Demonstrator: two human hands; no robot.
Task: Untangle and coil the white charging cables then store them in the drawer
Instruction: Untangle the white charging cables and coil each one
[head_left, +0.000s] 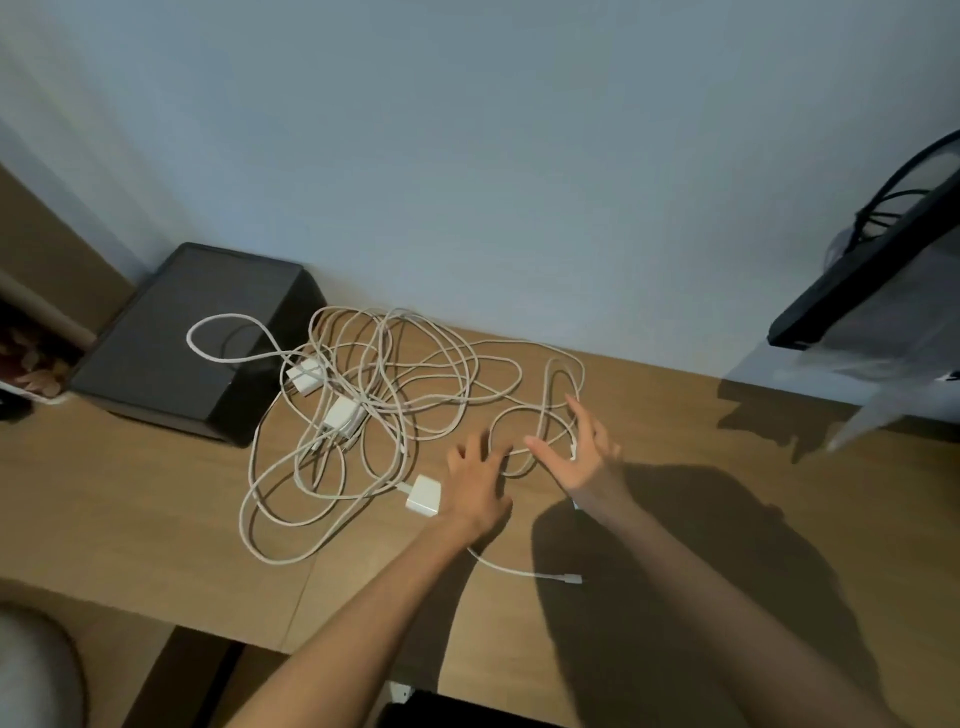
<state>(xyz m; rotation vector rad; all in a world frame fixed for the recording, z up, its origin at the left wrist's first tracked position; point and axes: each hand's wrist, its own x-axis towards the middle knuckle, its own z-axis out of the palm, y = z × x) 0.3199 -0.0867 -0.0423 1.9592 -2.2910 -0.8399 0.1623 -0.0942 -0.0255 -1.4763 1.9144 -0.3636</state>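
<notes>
- Head view: a tangle of white charging cables (395, 384) is lying spread across a wooden desk (156, 499), with its loops crossing one another from the wall side toward the near edge.
- Three white plugs are sitting in the tangle. The far plug (304, 371) and the middle plug (343, 415) are lying close together near its centre, and the near plug (425, 496) is lying just beside the left hand.
- The left hand (475, 483) is reaching in palm down, fingers spread and straight, pressing on a cable loop and grasping nothing.
- The right hand (582, 452) is standing released, palm turned inward and fingers straight, touching a smaller loop (553, 395) to the right of the main tangle.
- A loose cable end (550, 575) is trailing across the desk between the two forearms.
- A black box (192, 332) is sitting against the wall at left, with one cable loop draping over its top.
- A dark-rimmed clear object (857, 291) is showing blurred at the right edge.
</notes>
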